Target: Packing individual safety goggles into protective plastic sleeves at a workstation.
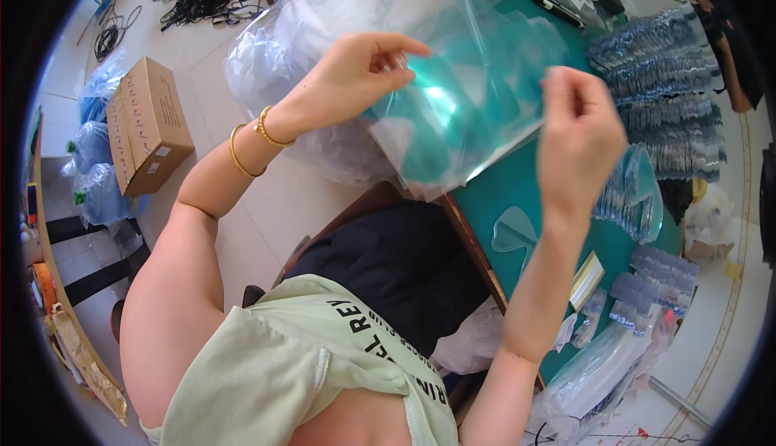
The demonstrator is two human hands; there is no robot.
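Observation:
Over a pile of clear plastic sheets (501, 135) hovers my left hand (360, 74), thumb and index finger apart and the other fingers curled. Two gold bracelets circle that wrist. My right hand (580, 135) is closed, blurred, by the pile's right edge; whatever it pinches cannot be made out. The sheets look teal where the green tabletop (477, 215) shows through, with a bright glare between my hands. Near my right forearm a clear, rounded plastic piece (514, 232) lies flat on the tabletop.
Stacks of clear plastic pieces (667, 126) line the table's right side. A bulky clear plastic bag (275, 66) lies behind my left hand. On the floor at left stand a cardboard box (151, 126) and large clear bottles (99, 179). A person's arm (731, 66) shows at far right.

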